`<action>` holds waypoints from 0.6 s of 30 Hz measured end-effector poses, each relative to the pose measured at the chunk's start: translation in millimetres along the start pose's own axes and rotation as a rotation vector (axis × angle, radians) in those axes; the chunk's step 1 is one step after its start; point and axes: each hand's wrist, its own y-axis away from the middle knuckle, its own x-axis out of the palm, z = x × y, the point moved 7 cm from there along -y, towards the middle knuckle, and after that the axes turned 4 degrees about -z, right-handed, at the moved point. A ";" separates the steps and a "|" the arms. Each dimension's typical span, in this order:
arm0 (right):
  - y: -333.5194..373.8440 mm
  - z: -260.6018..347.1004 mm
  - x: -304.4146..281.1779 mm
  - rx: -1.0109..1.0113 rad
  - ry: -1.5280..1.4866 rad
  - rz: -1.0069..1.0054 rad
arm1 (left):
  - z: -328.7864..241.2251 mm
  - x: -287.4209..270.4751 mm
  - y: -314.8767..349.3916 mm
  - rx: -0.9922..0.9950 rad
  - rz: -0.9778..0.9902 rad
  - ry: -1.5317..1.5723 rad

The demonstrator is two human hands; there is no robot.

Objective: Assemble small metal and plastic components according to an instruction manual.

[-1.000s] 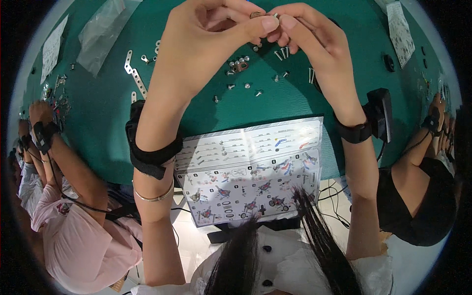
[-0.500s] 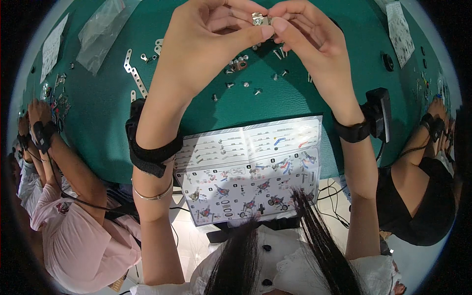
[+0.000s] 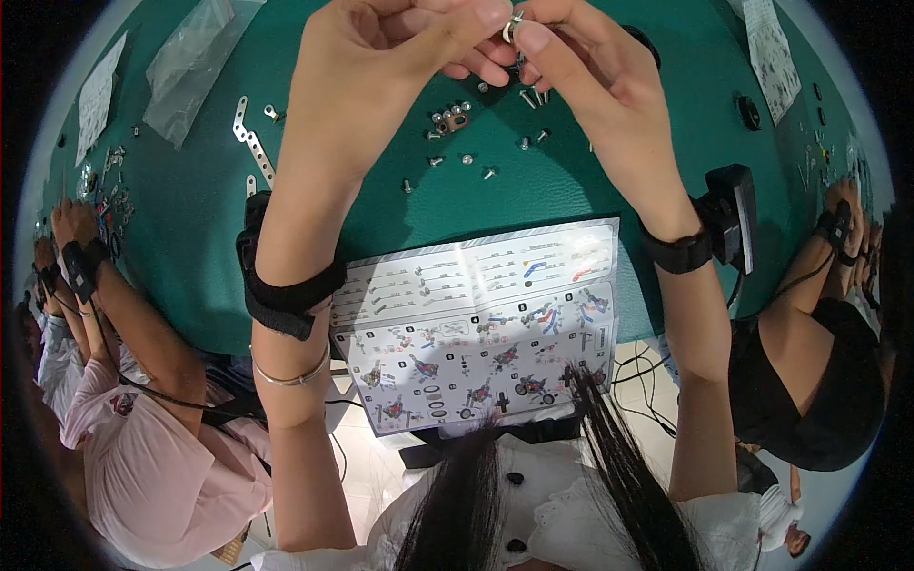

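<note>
Near the top edge, a small shiny metal bracket (image 3: 511, 27) is up between my two hands, above the green table. My right hand (image 3: 605, 81) pinches it between thumb and index finger. My left hand (image 3: 381, 67) is closed around its other side, with the thumb tip against it and the other fingers curled below. The fingers partly cover the bracket, so its full shape is hidden. On the table just below lie several loose screws (image 3: 490, 174) and a small perforated metal plate (image 3: 456, 123) with round metal pieces beside it.
A printed instruction sheet (image 3: 457, 328) lies across the table's near edge. Perforated metal strips (image 3: 253, 147) and a clear plastic bag (image 3: 195, 71) lie to the left, a black wheel-like ring (image 3: 747, 112) to the right. Other people's hands (image 3: 74, 221) work at both sides.
The bracket has been turned, showing a narrower side now. My left thumb has shifted up and its fingers have curled lower. The view has shifted slightly.
</note>
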 end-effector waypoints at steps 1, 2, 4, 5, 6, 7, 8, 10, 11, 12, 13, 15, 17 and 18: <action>0.6 0.8 0.0 -0.013 0.012 -0.008 | 1.2 0.8 0.1 -0.020 0.020 0.040; 0.8 0.5 -0.1 -0.013 0.011 -0.009 | 1.5 0.5 0.1 -0.020 0.020 0.039; 0.5 -0.3 -0.1 -0.020 0.082 -0.019 | 2.7 0.6 0.5 -0.022 0.038 0.017; 0.6 -1.1 -0.1 -0.020 0.079 -0.019 | 3.3 1.6 0.9 -0.022 0.039 0.014; 0.9 1.5 -0.5 -0.070 0.082 -0.028 | 2.5 2.7 1.1 -0.001 0.032 0.024; 1.6 4.5 -0.6 -0.121 0.085 -0.036 | 1.3 2.8 1.1 0.020 0.025 0.033; 1.6 6.4 0.0 -0.120 0.082 -0.038 | 1.4 1.6 0.5 0.019 0.027 0.030; 2.4 8.9 1.2 -0.104 0.175 -0.047 | -1.0 3.5 0.5 0.015 0.068 0.026; 2.7 7.1 2.2 -0.101 0.172 -0.047 | -4.2 4.9 2.3 0.011 0.068 0.026; 2.0 6.6 2.8 -0.121 0.103 -0.023 | -8.7 9.2 2.4 -0.108 0.033 0.111; 1.5 6.3 3.2 -0.141 0.034 0.002 | -7.1 11.6 3.5 -0.228 -0.003 0.196; 0.5 3.1 2.3 -0.150 0.016 0.004 | -8.8 12.9 3.6 -0.192 0.011 0.211; 1.6 4.5 2.7 -0.159 -0.005 0.007 | -8.9 12.2 4.3 -0.157 0.022 0.224; 1.5 5.8 3.5 -0.121 -0.003 0.005 | -7.6 10.1 4.6 -0.133 0.032 0.250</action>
